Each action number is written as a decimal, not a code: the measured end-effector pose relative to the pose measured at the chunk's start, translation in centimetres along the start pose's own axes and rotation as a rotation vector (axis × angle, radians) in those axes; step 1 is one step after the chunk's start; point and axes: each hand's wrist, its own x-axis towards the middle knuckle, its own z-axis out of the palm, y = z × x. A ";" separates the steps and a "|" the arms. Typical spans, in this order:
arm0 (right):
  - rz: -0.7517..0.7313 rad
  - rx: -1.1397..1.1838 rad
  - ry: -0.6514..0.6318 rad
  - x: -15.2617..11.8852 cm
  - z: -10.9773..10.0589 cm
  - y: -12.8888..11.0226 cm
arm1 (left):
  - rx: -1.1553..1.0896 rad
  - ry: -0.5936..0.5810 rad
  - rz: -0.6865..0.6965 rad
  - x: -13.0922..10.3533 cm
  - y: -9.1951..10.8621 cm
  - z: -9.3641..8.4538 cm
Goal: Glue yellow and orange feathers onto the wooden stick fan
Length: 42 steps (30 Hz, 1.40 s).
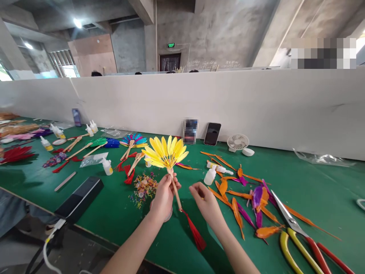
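Observation:
A yellow feather fan (168, 150) stands upright over the green table, its feathers spread. My left hand (165, 192) is closed round the top of its wooden handle. From the handle's lower end hangs a red tassel (196, 234). To the right of the fan, apart from it, my right hand (203, 196) has its thumb and fingertips pressed together; what is between them, if anything, is too small to name. Small colourful dried bits (144, 186) lie in a pile left of my left hand, and a round container (168, 217) is partly hidden under my left wrist.
Orange and purple feathers (224, 187) and large scissors (291, 220) lie at the right. Glue bottles (210, 176), a phone (212, 134) and a small fan (238, 142) stand further back. Finished-looking feather fans (131, 142) and a black power bank (81, 198) are at the left.

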 end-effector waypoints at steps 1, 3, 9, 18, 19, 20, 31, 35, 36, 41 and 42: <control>0.008 0.009 0.030 0.0 -0.2 0.0 | -0.021 0.006 -0.019 0.1 0.0 0.0; 0.031 0.039 0.081 0.1 -0.6 0.0 | -0.061 0.009 -0.041 0.2 0.1 -0.1; 0.103 0.211 0.200 0.4 -1.5 0.1 | -0.114 -0.020 -0.052 0.2 0.0 -0.4; 0.105 0.308 0.315 0.5 -2.2 0.1 | -0.099 -0.003 -0.114 0.1 0.1 -0.2; 0.096 0.272 0.287 0.5 -2.1 0.1 | -0.083 0.004 -0.125 0.1 0.2 -0.2; 0.088 0.233 0.250 0.5 -2.0 0.0 | -0.064 0.012 -0.132 0.0 0.2 -0.1; 0.025 -0.066 -0.290 -0.7 0.6 0.0 | 0.021 0.019 -0.055 0.2 -0.5 -0.3; 0.017 -0.030 -0.163 -0.5 0.5 0.2 | 0.022 0.074 -0.063 0.1 -0.4 -0.3; 0.024 -0.008 -0.112 -0.4 0.4 0.2 | 0.011 0.085 -0.065 0.1 -0.4 -0.2; 0.095 0.138 0.026 0.3 -0.5 0.0 | -0.021 0.089 -0.073 0.2 -0.1 0.1; 0.108 0.156 0.030 0.3 -0.5 -0.1 | -0.020 0.085 -0.069 0.2 -0.1 0.1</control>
